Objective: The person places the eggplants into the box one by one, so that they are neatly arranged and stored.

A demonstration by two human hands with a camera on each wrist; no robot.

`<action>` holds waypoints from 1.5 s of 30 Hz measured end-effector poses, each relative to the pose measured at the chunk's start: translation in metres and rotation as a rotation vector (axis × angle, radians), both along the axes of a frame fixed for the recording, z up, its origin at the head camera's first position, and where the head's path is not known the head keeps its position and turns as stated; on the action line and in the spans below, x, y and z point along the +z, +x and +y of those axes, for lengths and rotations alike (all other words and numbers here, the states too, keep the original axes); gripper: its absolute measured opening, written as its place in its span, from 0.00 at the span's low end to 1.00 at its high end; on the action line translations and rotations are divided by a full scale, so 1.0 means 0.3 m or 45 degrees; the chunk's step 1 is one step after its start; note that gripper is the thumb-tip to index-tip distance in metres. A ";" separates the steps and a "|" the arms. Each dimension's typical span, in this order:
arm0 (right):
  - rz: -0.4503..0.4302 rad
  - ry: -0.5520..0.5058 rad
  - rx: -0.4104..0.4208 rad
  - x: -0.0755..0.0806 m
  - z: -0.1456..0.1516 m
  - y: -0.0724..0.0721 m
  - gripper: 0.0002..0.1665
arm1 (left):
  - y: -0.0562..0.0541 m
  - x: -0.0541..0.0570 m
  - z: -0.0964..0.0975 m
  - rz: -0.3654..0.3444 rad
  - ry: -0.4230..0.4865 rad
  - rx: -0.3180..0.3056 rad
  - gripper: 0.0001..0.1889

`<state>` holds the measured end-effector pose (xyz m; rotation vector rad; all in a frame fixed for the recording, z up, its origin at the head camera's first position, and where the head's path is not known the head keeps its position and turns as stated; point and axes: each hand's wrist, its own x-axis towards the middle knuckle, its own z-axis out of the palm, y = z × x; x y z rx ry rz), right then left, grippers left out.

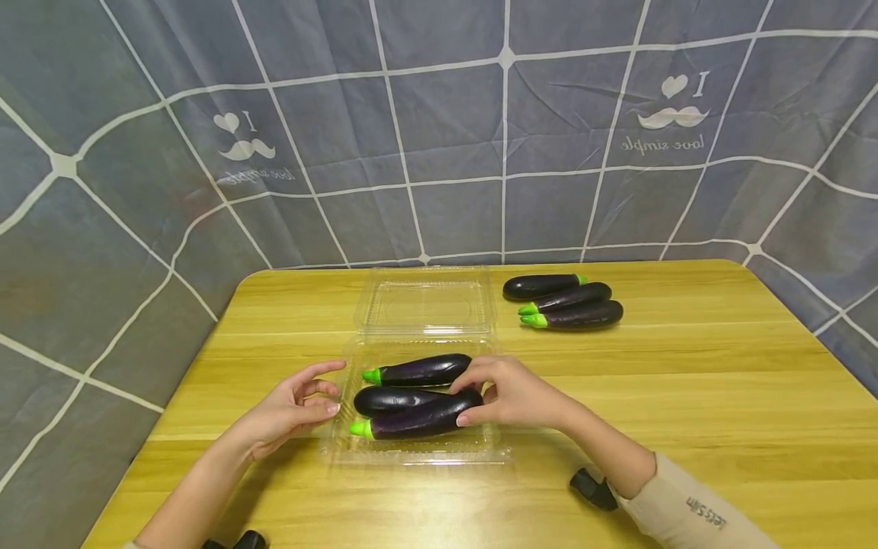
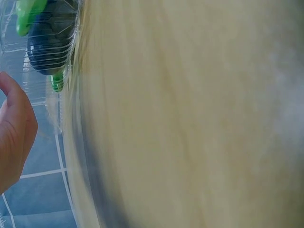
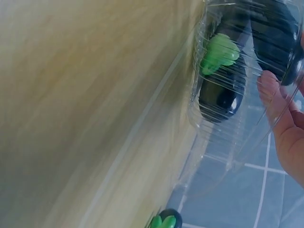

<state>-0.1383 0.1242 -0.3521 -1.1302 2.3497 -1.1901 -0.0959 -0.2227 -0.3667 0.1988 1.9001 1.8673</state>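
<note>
A clear plastic clamshell box (image 1: pixel 449 457) lies with its lid (image 1: pixel 425 301) folded back. Inside are three dark purple eggplants with green stems: a rear one (image 1: pixel 427 370), a middle one (image 1: pixel 384 400) and a front one (image 1: pixel 414 422), which overlaps the middle one. My right hand (image 1: pixel 514 393) pinches the front eggplant's rounded right end between thumb and fingers; its stem points left. Through the ribbed box wall, the right wrist view shows the fingertips (image 3: pixel 270 83) at a dark eggplant end (image 3: pixel 275 40). My left hand (image 1: pixel 281 415) holds nothing, fingers loosely bent beside the box's left side.
Three more eggplants (image 1: pixel 572 314) lie together at the back right of the wooden table (image 1: pixel 686 381), right of the lid. A grey curtain (image 1: pixel 453 137) with white lines stands behind the table and along its sides. A black device (image 1: pixel 593 489) is at my right wrist.
</note>
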 end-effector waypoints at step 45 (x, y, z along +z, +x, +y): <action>0.291 0.106 0.107 -0.032 -0.044 0.017 0.18 | -0.004 -0.001 0.001 -0.010 0.000 0.001 0.35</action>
